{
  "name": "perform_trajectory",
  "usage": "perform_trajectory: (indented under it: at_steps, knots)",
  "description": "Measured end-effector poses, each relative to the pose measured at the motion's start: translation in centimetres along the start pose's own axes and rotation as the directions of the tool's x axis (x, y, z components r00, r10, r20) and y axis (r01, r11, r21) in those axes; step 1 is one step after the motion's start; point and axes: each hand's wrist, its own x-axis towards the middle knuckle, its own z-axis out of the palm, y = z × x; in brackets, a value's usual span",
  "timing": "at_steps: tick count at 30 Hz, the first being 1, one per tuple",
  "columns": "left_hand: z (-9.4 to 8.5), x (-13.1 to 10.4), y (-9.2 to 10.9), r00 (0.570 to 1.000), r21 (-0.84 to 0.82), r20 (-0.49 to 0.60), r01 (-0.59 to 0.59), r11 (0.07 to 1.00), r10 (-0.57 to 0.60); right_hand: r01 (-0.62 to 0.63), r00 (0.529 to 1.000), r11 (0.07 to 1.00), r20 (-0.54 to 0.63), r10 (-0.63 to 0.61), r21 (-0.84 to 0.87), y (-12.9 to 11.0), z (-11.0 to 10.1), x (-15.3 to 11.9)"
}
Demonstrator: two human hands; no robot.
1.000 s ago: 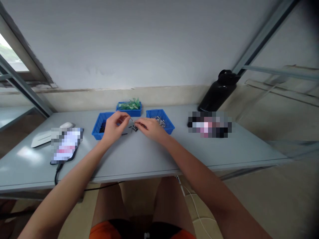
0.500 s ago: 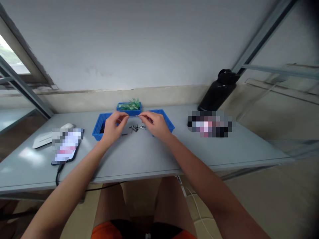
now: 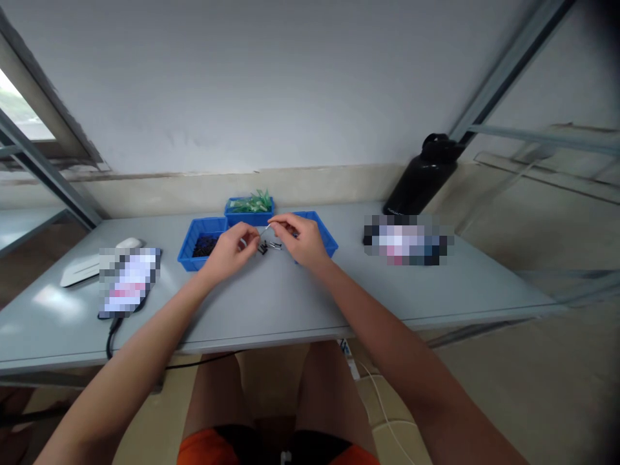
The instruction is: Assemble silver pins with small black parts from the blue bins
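Observation:
A thin silvery rod (image 3: 264, 230) slants between my two hands above the table. My right hand (image 3: 298, 237) pinches its upper end between thumb and fingertips. The fingers of my left hand (image 3: 236, 247) are closed at its lower end. Just below lie several small black pieces (image 3: 262, 248) and a few silvery ones (image 3: 275, 245). Behind my left hand is a blue bin (image 3: 188, 247) with dark small parts. Another blue bin (image 3: 328, 239) is partly hidden by my right hand. A smaller blue bin (image 3: 249, 219) with green-and-clear packets stands at the back.
On the left of the table (image 3: 285, 323) lie a phone (image 3: 128, 284) with a black cable and a white flat object (image 3: 82, 271). A black bottle (image 3: 420, 181) stands at the back right, behind a blurred-out item (image 3: 407, 240).
My left hand has moved slightly right and down, uncovering more of the left bin. The rod has gone from level to slanted. My right hand has hardly moved.

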Motion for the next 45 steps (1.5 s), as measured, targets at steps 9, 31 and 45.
perform_trajectory:
  at_steps: [9, 31, 45]
  knots:
    - [-0.6, 0.2, -0.1, 0.967, 0.03, -0.252, -0.014, 0.999, 0.021, 0.041, 0.986, 0.995, 0.163, -0.026, -0.09, 0.8, 0.1, 0.1]
    - [-0.5, 0.3, -0.1, 0.992, 0.053, -0.087, 0.093, 0.994, -0.088, -0.047, 0.997, 0.999, 0.069, 0.046, 0.021, 0.4, -0.3, 0.2]
    - [-0.3, 0.2, -0.3, 0.994, 0.096, -0.081, 0.084, 0.992, -0.076, -0.102, 0.978, 0.972, 0.201, 0.059, 0.21, 1.5, -0.4, 0.6]
